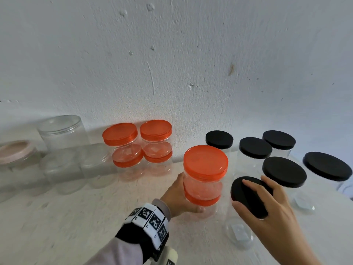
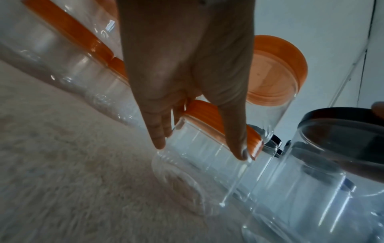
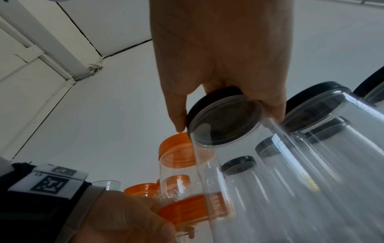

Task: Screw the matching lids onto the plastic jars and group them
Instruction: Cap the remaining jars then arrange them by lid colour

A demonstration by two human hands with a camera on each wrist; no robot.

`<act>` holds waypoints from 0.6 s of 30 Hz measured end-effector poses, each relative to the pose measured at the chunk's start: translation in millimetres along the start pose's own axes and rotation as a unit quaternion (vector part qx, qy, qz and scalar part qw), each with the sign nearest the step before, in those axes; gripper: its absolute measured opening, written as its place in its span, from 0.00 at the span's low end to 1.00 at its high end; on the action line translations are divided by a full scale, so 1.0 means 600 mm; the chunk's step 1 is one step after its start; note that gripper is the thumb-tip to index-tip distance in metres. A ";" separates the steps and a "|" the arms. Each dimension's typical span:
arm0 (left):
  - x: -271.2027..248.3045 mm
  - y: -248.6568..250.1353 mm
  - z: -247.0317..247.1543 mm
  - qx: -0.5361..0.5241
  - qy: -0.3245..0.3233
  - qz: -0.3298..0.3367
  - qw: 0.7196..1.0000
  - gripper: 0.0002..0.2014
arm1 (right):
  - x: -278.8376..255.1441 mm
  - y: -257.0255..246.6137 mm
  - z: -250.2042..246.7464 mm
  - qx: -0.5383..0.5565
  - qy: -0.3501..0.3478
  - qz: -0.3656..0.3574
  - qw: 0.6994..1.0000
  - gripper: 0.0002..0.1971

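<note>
- Head view: the left hand wraps the lower body of a clear orange-lidded jar, which stands upright with its long axis vertical, lid up, near the middle of the pale table. An orange band shows low inside its clear wall.
- The right hand clamps thumb and fingers across the black lid of a clear tall jar, just right of the orange one; this jar leans, with its lid tilted toward the left.
- 2 more orange-lidded jars stand against the far wall; 5 black-lidded jars cluster at the right, close behind the right hand. Clear lidless jars and a pink lid sit far left. Open tabletop lies near and left.
- Left wrist view: the left hand's fingers and thumb curl round the clear wall just below the ribbed orange lid. The black-lidded jar stands just right.
- Right wrist view: the right hand's thumb and fingers pinch the black lid's rim; the tall jar's clear body runs down and right.
</note>
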State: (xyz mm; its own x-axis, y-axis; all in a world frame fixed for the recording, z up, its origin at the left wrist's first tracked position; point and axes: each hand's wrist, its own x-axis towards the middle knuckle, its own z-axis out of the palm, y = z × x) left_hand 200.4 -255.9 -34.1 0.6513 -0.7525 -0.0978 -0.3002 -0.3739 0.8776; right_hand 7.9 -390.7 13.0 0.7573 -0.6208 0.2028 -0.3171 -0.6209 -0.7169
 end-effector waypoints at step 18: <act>0.115 0.002 0.002 0.028 0.270 -0.088 0.958 0.50 | 0.008 0.017 0.004 0.013 -0.009 -0.071 0.997 0.27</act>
State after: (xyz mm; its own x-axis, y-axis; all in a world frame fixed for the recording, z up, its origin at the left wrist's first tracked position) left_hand 244.0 -308.7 -40.6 0.9564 -0.2907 0.0275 -0.1791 -0.5098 0.8415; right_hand 9.8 -399.0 5.2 0.8041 -0.5183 0.2912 -0.1906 -0.6887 -0.6996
